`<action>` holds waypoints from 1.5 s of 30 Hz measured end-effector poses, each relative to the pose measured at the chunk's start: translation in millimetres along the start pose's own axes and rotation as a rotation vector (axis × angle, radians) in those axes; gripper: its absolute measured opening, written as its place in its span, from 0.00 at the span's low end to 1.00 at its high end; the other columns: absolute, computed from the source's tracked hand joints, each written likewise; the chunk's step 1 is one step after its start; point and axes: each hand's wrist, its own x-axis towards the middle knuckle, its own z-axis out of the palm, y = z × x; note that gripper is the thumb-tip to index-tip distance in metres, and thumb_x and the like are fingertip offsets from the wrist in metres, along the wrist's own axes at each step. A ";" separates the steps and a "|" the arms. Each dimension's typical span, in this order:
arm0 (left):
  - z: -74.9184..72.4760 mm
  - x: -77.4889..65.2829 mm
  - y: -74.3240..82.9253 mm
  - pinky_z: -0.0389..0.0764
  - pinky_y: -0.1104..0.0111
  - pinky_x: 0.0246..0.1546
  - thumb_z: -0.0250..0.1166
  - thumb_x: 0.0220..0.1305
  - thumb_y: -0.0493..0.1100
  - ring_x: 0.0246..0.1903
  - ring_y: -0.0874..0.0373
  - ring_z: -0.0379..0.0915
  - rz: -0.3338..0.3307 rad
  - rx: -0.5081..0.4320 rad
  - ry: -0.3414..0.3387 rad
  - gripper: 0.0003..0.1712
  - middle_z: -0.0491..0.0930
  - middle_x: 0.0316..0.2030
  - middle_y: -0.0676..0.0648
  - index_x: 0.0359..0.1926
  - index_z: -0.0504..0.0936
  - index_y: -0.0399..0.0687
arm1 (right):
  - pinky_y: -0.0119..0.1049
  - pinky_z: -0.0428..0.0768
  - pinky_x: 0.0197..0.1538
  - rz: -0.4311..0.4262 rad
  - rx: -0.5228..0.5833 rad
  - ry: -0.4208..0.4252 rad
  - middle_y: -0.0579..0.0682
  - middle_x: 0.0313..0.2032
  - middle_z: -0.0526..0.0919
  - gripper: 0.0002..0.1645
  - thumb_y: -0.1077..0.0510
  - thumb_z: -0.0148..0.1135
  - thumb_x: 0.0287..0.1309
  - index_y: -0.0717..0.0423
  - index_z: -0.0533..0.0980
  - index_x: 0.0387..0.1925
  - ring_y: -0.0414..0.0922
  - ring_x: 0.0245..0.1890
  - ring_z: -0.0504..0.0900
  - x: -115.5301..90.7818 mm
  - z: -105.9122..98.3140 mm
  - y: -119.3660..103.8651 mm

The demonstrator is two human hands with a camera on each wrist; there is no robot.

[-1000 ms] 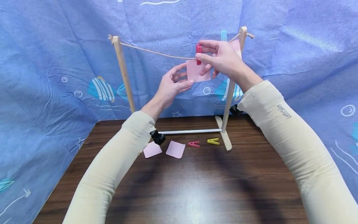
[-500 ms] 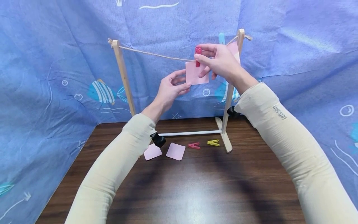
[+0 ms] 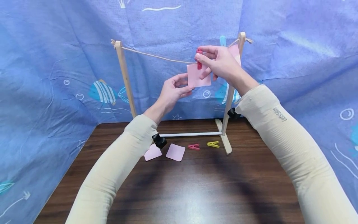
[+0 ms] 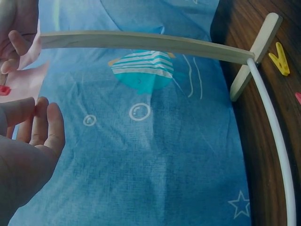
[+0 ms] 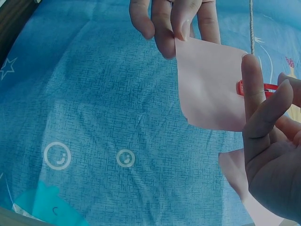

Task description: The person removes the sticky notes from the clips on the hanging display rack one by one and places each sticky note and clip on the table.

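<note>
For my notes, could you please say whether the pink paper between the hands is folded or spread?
Spread: the pink paper shows a squarish face, no fold visible, and the left hand pinches a corner.

The paper (image 3: 194, 77) is pink, its clip (image 3: 199, 64) red, the cloth (image 3: 167, 31) blue with striped fish (image 3: 104, 92).

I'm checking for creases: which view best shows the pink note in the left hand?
Right wrist: the pink note appears largest, mostly uncovered. Head shows it smaller, partly behind the right hand; left wrist, only part, at the left edge.
</note>
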 end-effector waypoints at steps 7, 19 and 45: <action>-0.1 0.6 0.1 0.83 0.54 0.52 0.66 0.65 0.26 0.49 0.40 0.82 0.006 0.004 -0.006 0.25 0.82 0.50 0.36 0.63 0.78 0.37 | 0.31 0.75 0.17 -0.010 0.001 -0.007 0.52 0.61 0.81 0.37 0.44 0.63 0.69 0.49 0.66 0.74 0.46 0.27 0.88 0.0 -2.2 -0.8; 0.5 1.8 3.5 0.84 0.56 0.51 0.65 0.66 0.27 0.54 0.34 0.78 0.017 0.031 -0.008 0.23 0.82 0.48 0.36 0.62 0.78 0.36 | 0.34 0.85 0.24 -0.052 0.036 -0.026 0.57 0.56 0.81 0.33 0.49 0.62 0.71 0.56 0.68 0.71 0.45 0.25 0.87 0.9 -4.3 -5.5; -0.4 0.5 6.6 0.85 0.57 0.49 0.66 0.66 0.29 0.37 0.56 0.84 -0.003 0.025 0.011 0.22 0.83 0.46 0.38 0.61 0.79 0.36 | 0.40 0.86 0.26 -0.060 0.098 -0.007 0.58 0.44 0.85 0.20 0.53 0.68 0.65 0.55 0.79 0.55 0.47 0.20 0.85 -2.6 -4.9 -9.2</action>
